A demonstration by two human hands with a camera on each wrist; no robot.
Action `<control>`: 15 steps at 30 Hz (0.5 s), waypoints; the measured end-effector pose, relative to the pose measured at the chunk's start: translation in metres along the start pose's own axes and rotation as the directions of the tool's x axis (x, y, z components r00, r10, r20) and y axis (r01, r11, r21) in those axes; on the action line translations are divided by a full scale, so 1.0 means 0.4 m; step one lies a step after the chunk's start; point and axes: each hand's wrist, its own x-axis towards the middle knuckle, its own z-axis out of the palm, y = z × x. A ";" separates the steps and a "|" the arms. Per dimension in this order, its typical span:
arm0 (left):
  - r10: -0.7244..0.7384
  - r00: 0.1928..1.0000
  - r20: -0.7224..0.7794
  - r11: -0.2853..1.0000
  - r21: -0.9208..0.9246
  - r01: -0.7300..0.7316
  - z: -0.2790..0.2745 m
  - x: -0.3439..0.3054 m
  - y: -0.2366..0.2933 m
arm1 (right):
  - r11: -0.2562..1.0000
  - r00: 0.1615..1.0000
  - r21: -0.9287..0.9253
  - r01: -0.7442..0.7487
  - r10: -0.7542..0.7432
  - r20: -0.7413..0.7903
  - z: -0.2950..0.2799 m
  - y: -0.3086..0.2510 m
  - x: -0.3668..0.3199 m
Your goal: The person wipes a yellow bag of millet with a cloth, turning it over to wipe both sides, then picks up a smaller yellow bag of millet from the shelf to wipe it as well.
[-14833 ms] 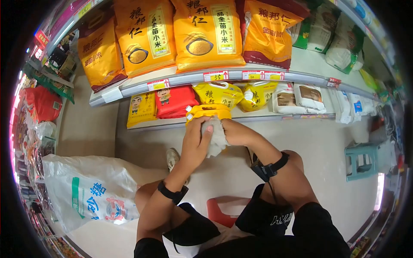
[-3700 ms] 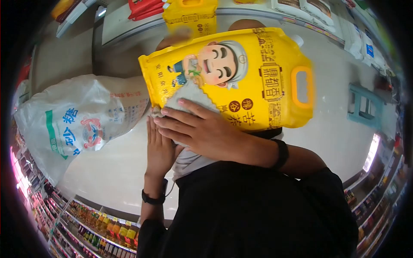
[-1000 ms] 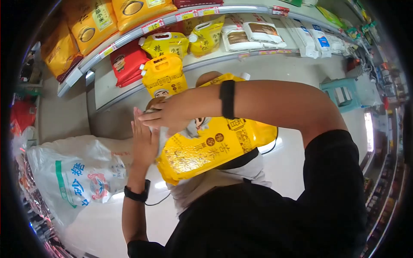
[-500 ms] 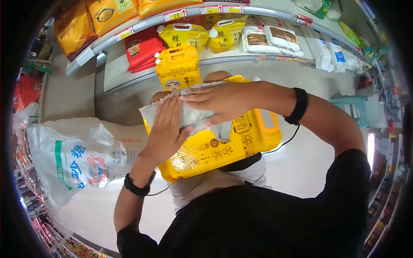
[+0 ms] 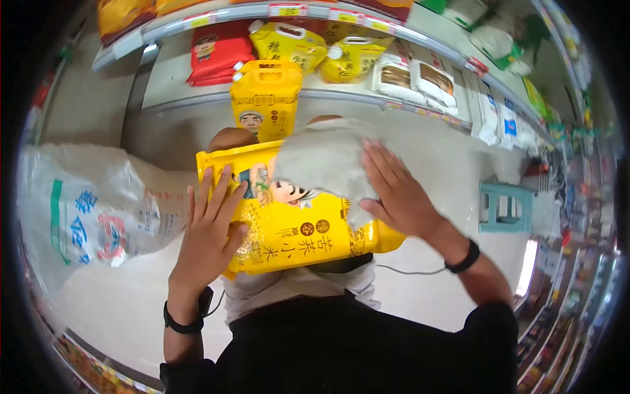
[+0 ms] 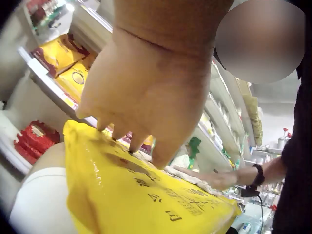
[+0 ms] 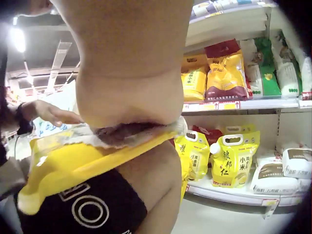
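A large yellow bag of millet [image 5: 282, 226] with a cartoon face lies across the person's lap. The left hand [image 5: 213, 226] rests on its left end with fingers spread and straight. Under the right hand [image 5: 400, 197], a grey cloth [image 5: 321, 154] covers the bag's upper right part, including its handle end. The right fingers lie straight over the cloth's right side. In the left wrist view, the left hand [image 6: 146, 92] touches the upper side of the yellow bag [image 6: 131, 180]. The right wrist view has the cloth [image 7: 73, 136] between the right hand and the bag.
Another yellow bag with a handle [image 5: 266, 95] stands upright beyond the knees, before the lower shelf [image 5: 177, 92]. That shelf bears a red bag [image 5: 220, 56] and several yellow and white bags. A large white sack [image 5: 105, 210] lies left; a teal stool [image 5: 505, 207] stands right.
The right hand has swept the grey cloth from the bag's middle and upper left to its right end, uncovering the cartoon. The left hand has come off the cloth to the bag's left end.
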 end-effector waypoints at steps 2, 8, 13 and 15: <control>-0.074 0.996 -0.056 0.995 -0.067 0.070 0.016 -0.013 -0.018 | 0.994 0.994 -0.023 -0.105 0.105 -0.014 0.024 -0.052 -0.044; -0.104 0.982 -0.158 0.992 -0.092 0.090 0.082 -0.013 -0.021 | 0.907 0.946 0.270 -0.322 0.319 0.056 0.104 -0.178 -0.180; -0.088 0.987 -0.133 0.996 -0.017 0.087 0.085 0.001 -0.031 | 0.865 0.924 0.333 -0.375 0.378 0.059 0.121 -0.217 -0.198; -0.093 0.980 -0.175 0.995 -0.063 0.083 0.097 -0.002 -0.033 | 0.851 0.916 0.359 -0.385 0.401 0.031 0.125 -0.206 -0.177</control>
